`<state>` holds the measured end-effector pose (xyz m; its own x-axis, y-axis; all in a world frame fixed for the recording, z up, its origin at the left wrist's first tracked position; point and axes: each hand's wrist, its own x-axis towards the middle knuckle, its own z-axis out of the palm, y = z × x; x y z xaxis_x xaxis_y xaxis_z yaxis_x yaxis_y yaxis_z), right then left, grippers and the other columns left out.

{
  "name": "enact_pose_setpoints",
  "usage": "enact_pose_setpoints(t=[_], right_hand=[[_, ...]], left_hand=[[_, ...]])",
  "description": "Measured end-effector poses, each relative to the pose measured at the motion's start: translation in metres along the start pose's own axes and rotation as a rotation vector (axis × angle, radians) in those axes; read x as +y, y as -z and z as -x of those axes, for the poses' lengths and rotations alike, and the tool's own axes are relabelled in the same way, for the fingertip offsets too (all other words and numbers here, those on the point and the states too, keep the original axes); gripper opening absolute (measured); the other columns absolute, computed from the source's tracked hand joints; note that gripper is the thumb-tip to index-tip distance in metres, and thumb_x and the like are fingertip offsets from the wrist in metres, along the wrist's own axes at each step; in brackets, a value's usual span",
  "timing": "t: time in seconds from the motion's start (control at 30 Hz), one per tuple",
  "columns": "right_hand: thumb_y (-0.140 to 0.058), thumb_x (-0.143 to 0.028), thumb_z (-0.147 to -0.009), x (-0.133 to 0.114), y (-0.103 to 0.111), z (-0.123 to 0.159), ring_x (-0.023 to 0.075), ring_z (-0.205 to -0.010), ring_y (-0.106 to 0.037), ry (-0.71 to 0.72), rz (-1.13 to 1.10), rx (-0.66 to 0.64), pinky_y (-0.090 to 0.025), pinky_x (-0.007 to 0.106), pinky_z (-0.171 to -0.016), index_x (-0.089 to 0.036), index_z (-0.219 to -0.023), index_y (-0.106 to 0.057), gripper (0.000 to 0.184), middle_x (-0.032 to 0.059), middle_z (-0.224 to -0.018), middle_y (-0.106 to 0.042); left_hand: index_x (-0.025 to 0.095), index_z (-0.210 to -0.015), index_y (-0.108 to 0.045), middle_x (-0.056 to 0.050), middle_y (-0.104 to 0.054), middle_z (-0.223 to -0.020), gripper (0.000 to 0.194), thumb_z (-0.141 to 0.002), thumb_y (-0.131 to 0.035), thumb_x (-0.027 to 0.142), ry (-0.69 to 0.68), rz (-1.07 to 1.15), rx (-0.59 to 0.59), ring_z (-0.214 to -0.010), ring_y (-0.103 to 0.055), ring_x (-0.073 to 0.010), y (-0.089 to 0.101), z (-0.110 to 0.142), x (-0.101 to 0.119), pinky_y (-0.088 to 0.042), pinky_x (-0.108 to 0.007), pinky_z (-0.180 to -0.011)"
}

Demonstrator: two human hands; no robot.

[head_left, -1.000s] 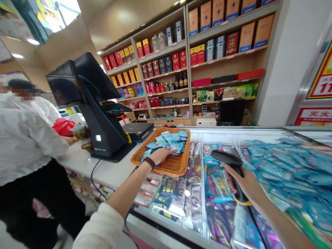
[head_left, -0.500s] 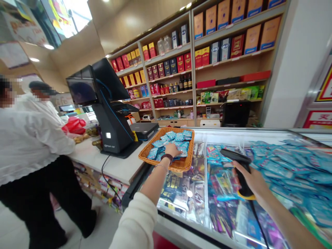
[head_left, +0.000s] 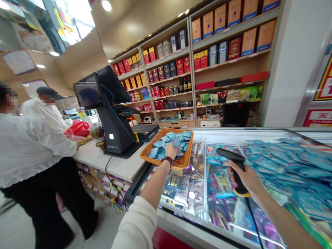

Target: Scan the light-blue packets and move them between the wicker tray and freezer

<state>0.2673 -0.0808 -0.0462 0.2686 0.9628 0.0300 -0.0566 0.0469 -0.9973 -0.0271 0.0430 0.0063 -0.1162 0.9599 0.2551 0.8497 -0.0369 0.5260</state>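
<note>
My left hand is over a brown wicker basket, its fingers closed on a small blue packet. More blue packets lie loose in the basket. To the right, my right hand is wrapped round the handle of a black barcode scanner with a yellow base. The scanner's head points left, above the glass top of a lit chest freezer. Its black cord runs down toward the bottom of the view.
Packaged goods fill the freezer; a heap of blue packages lies on the right. Left of the basket stand a cash register and a flat black device on a white counter. Two people in white tops stand at left.
My left hand has closed and lifted a blue packet slightly from the pile. My right hand with the scanner has shifted a little left, and the view has tilted slightly.
</note>
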Motion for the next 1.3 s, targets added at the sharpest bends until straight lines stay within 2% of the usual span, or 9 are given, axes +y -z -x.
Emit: enact_pose_setpoints(t=[0.13, 0.2, 0.3, 0.4, 0.47, 0.57, 0.8, 1.07, 1.3], right_hand=[[-0.082, -0.066, -0.061, 0.002, 0.003, -0.002, 0.0128, -0.034, -0.05, 0.04, -0.009, 0.012, -0.038, 0.024, -0.032, -0.022, -0.056, -0.058, 0.051, 0.0005, -0.042, -0.057], [-0.082, -0.067, -0.062, 0.001, 0.004, -0.003, 0.013, -0.034, -0.05, 0.06, -0.015, 0.001, -0.038, 0.025, -0.032, -0.022, -0.057, -0.058, 0.051, 0.0003, -0.042, -0.057], [-0.078, -0.068, -0.068, 0.0, 0.006, -0.003, 0.0134, -0.035, -0.05, 0.088, -0.004, -0.043, -0.04, 0.025, -0.035, -0.021, -0.061, -0.06, 0.05, 0.0001, -0.041, -0.057], [-0.074, -0.069, -0.072, 0.001, 0.01, -0.003, 0.014, -0.033, -0.049, 0.109, 0.056, -0.046, -0.04, 0.026, -0.036, -0.022, -0.061, -0.058, 0.051, 0.0003, -0.04, -0.056], [-0.072, -0.07, -0.073, 0.002, 0.012, -0.004, 0.0147, -0.033, -0.05, 0.128, 0.126, -0.051, -0.041, 0.028, -0.038, -0.023, -0.061, -0.057, 0.051, 0.0004, -0.04, -0.057], [-0.066, -0.069, -0.079, 0.001, 0.014, -0.002, 0.0155, -0.034, -0.051, 0.183, 0.268, -0.059, -0.042, 0.029, -0.041, -0.024, -0.063, -0.057, 0.049, -0.0001, -0.041, -0.058], [-0.059, -0.063, -0.084, -0.005, 0.009, 0.01, 0.0171, -0.032, -0.05, 0.227, 0.501, -0.044, -0.04, 0.031, -0.045, -0.026, -0.059, -0.053, 0.045, -0.002, -0.036, -0.053], [-0.056, -0.065, -0.084, -0.002, 0.008, 0.009, 0.0185, -0.033, -0.052, 0.212, 0.591, -0.068, -0.04, 0.032, -0.047, -0.027, -0.061, -0.054, 0.045, -0.0006, -0.036, -0.056], [-0.058, -0.064, -0.085, -0.001, 0.009, 0.009, 0.0174, -0.034, -0.051, 0.211, 0.541, -0.079, -0.039, 0.03, -0.046, -0.026, -0.061, -0.054, 0.045, -0.0016, -0.037, -0.056]], left_hand=[[0.017, -0.099, -0.059, -0.014, -0.075, -0.095, 0.005, -0.095, -0.059, 0.02, -0.061, 0.527, 0.071, -0.085, -0.076, -0.0235, -0.011, 0.006, 0.023, -0.06, -0.037, -0.082], [0.018, -0.106, -0.057, -0.01, -0.075, -0.092, 0.011, -0.096, -0.059, 0.023, -0.132, 0.752, 0.035, -0.075, -0.074, -0.0192, -0.028, 0.014, 0.039, -0.062, -0.034, -0.074], [0.019, -0.101, -0.06, -0.008, -0.075, -0.09, 0.02, -0.089, -0.07, 0.031, -0.222, 1.068, -0.095, -0.075, -0.074, -0.0185, -0.065, 0.028, 0.06, -0.065, -0.035, -0.073], [0.017, -0.091, -0.065, -0.007, -0.074, -0.087, 0.028, -0.08, -0.08, 0.038, -0.198, 1.184, -0.165, -0.077, -0.074, -0.0196, -0.104, 0.042, 0.071, -0.066, -0.037, -0.077], [0.016, -0.086, -0.066, -0.006, -0.073, -0.081, 0.03, -0.078, -0.081, 0.041, -0.143, 1.242, -0.163, -0.075, -0.073, -0.0192, -0.126, 0.048, 0.073, -0.066, -0.039, -0.078], [0.016, -0.084, -0.066, -0.003, -0.07, -0.076, 0.03, -0.079, -0.079, 0.042, -0.04, 1.296, -0.136, -0.074, -0.071, -0.0172, -0.144, 0.051, 0.069, -0.066, -0.04, -0.082], [0.017, -0.084, -0.061, -0.004, -0.069, -0.09, 0.019, -0.088, -0.07, 0.033, 0.092, 1.314, -0.103, -0.09, -0.071, -0.0176, -0.141, 0.044, 0.059, -0.063, -0.038, -0.09], [0.017, -0.082, -0.055, -0.004, -0.066, -0.095, 0.014, -0.093, -0.059, 0.025, 0.108, 1.299, -0.067, -0.094, -0.068, -0.0148, -0.143, 0.047, 0.059, -0.062, -0.035, -0.093], [0.016, -0.088, -0.057, -0.008, -0.068, -0.107, 0.01, -0.094, -0.058, 0.024, 0.115, 1.296, -0.05, -0.099, -0.068, -0.0167, -0.143, 0.047, 0.059, -0.062, -0.035, -0.091]])
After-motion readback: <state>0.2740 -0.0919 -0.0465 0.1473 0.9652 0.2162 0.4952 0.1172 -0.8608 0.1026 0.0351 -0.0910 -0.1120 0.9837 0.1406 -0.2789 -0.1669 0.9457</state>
